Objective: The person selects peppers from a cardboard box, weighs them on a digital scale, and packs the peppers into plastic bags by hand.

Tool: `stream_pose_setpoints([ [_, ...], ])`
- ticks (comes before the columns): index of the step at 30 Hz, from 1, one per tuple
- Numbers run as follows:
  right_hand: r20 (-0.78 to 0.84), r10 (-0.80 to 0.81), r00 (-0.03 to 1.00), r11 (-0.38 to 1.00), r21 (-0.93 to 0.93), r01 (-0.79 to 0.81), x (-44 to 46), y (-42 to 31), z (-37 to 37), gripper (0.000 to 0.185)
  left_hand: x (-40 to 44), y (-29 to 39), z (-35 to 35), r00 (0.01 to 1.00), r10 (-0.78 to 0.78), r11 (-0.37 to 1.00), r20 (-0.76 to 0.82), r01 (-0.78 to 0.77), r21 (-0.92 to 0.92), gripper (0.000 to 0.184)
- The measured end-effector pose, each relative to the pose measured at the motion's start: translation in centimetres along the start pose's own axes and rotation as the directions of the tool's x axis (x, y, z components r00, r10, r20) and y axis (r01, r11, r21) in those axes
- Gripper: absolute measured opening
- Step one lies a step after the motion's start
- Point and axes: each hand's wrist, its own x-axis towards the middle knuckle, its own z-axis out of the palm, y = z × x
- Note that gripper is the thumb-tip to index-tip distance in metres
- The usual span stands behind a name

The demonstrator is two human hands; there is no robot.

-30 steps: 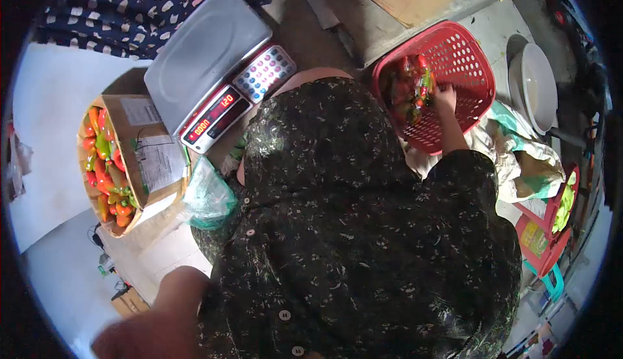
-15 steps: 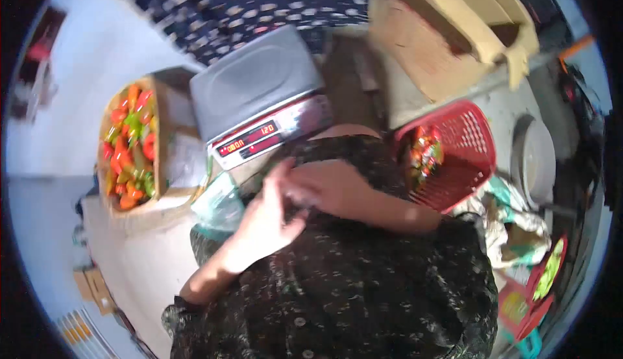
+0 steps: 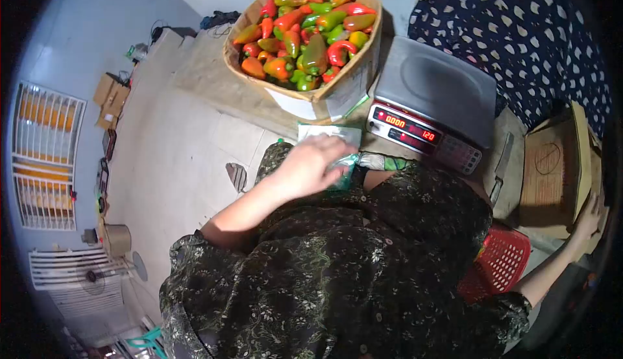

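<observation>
My left hand (image 3: pixel 315 167) lies on clear plastic bags (image 3: pixel 354 139) with green edges, which rest over my lap. Its thumb and fingers are apart, and the fingertips touch the plastic. Far to the right, my right hand (image 3: pixel 589 219) grips the edge of a cardboard box (image 3: pixel 548 171); part of the fingers is hard to see there. Ahead of my left hand stands a digital scale (image 3: pixel 435 89) with a grey pan and lit red digits. Left of the scale, a cardboard carton (image 3: pixel 295 107) is filled with red, orange and green peppers (image 3: pixel 315 54).
A red perforated basket (image 3: pixel 503 258) sits by my right side, partly hidden by my clothing. Between scale and box lies a knife (image 3: pixel 501 164). Dark patterned cloth (image 3: pixel 513 41) hangs behind the scale. A fan (image 3: pixel 92 278) stands far left on the tiled floor (image 3: pixel 195 158).
My hands were together in front of me and have separated. The left now touches the plastic bags; the right has reached out to the cardboard box. My view has turned left.
</observation>
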Motion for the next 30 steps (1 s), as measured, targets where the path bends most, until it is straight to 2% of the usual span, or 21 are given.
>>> stream_pose_setpoints([
  [3, -0.358, 0.268, 0.894, 0.951, 0.245, -0.187, 0.4, -6.0, -9.6, 0.041, 1.9, -2.2, -2.8, 0.966, 0.013, 1.000, -0.258, -0.018, -0.014, 0.024],
  [4, -0.379, 0.294, 0.877, 0.909, 0.395, -0.134, 0.4, -8.9, -12.2, 0.034, 2.6, -2.9, -3.9, 0.932, -0.030, 1.000, -0.362, 0.025, -0.020, 0.023],
  [5, -0.370, 0.231, 0.900, 0.824, 0.566, 0.021, 0.0, -12.1, -14.3, 0.033, 3.5, -3.7, -4.6, 0.910, -0.184, 0.979, -0.373, 0.134, -0.155, 0.020],
  [6, -0.374, 0.167, 0.912, 0.686, 0.708, 0.165, -0.8, -16.3, -17.0, 0.031, 4.7, -5.1, -5.1, 0.894, -0.195, 0.973, -0.404, 0.123, -0.197, 0.019],
  [7, -0.250, 0.154, 0.956, 0.450, 0.879, 0.157, -2.2, -22.6, -23.6, 0.034, 5.8, -6.4, -5.0, 0.877, -0.207, 0.965, -0.435, 0.109, -0.239, 0.018],
  [9, -0.220, 0.046, 0.974, 0.140, 0.967, 0.212, -5.7, -32.1, -28.8, 0.030, 8.1, -7.0, -4.3, 0.879, -0.117, 0.963, -0.462, -0.014, -0.270, 0.013],
  [10, -0.078, -0.178, 0.981, -0.097, 0.993, 0.061, -8.3, -36.2, -30.5, 0.030, 9.2, -7.2, -3.7, 0.913, -0.124, 0.948, -0.390, -0.007, -0.317, 0.014],
  [11, 0.070, -0.390, 0.918, -0.243, 0.954, -0.176, -11.0, -40.2, -32.2, 0.030, 10.3, -7.9, -2.6, 0.940, -0.083, 0.919, -0.330, -0.057, -0.391, 0.015],
  [12, -0.052, -0.522, 0.851, -0.453, 0.863, -0.225, -12.6, -42.7, -34.4, 0.025, 11.0, -8.1, -2.1, 0.952, -0.070, 0.924, -0.297, -0.050, -0.379, 0.016],
  [13, -0.131, -0.603, 0.787, -0.404, 0.901, -0.160, -14.1, -44.4, -36.5, 0.021, 11.8, -8.3, -1.8, 0.963, -0.057, 0.930, -0.264, -0.045, -0.366, 0.017],
  [15, -0.175, -0.841, 0.513, -0.467, 0.715, -0.521, -17.9, -46.4, -36.8, 0.018, 13.1, -9.0, -2.3, 0.946, -0.131, 0.924, -0.297, 0.008, -0.382, 0.015],
  [17, -0.432, -0.812, 0.392, -0.540, 0.810, -0.228, -18.9, -47.7, -34.4, 0.022, 14.7, -10.3, -3.3, 0.904, -0.256, 0.914, -0.342, 0.111, -0.390, 0.014],
  [18, -0.396, -0.844, 0.363, -0.493, 0.839, -0.230, -19.0, -47.7, -33.7, 0.024, 15.5, -10.4, -4.6, 0.858, -0.267, 0.924, -0.439, 0.099, -0.369, 0.015],
  [20, -0.185, -0.955, 0.232, -0.260, 0.899, -0.353, -18.8, -48.4, -31.8, 0.025, 17.8, -12.9, -7.0, 0.783, -0.222, 0.974, -0.581, 0.150, -0.170, 0.016],
  [21, -0.077, -0.985, 0.152, -0.133, 0.906, -0.401, -18.8, -48.8, -31.1, 0.026, 19.1, -14.1, -8.2, 0.763, -0.263, 0.962, -0.590, 0.255, -0.099, 0.017],
  [23, -0.048, -0.989, 0.141, -0.126, 0.779, -0.614, -18.9, -49.2, -30.7, 0.028, 21.4, -18.4, -9.4, 0.838, -0.348, 0.929, -0.421, 0.368, -0.035, 0.019],
  [25, -0.024, -0.993, 0.113, -0.100, 0.666, -0.739, -19.0, -49.5, -30.8, 0.029, 23.1, -24.2, -7.5, 0.935, -0.243, 0.960, -0.260, 0.271, 0.076, 0.021],
  [26, -0.024, -0.993, 0.112, -0.093, 0.734, -0.673, -19.0, -49.4, -30.9, 0.029, 23.7, -24.4, -7.2, 0.936, -0.105, 0.893, -0.335, 0.237, 0.382, 0.031],
  [28, -0.023, -0.994, 0.108, -0.077, 0.844, -0.530, -18.7, -49.1, -31.4, 0.029, 24.2, -25.2, -7.5, 0.951, -0.043, 0.939, -0.305, 0.143, 0.312, 0.040],
  [29, -0.016, -0.996, 0.090, -0.063, 0.831, -0.553, -18.3, -49.1, -31.6, 0.030, 24.0, -25.0, -7.9, 0.957, -0.015, 0.957, -0.288, 0.098, 0.274, 0.044],
  [30, -0.010, -0.998, 0.069, -0.048, 0.816, -0.576, -17.9, -49.0, -31.9, 0.031, 23.9, -24.7, -8.4, 0.985, -0.026, 0.936, -0.173, 0.085, 0.343, 0.059],
])
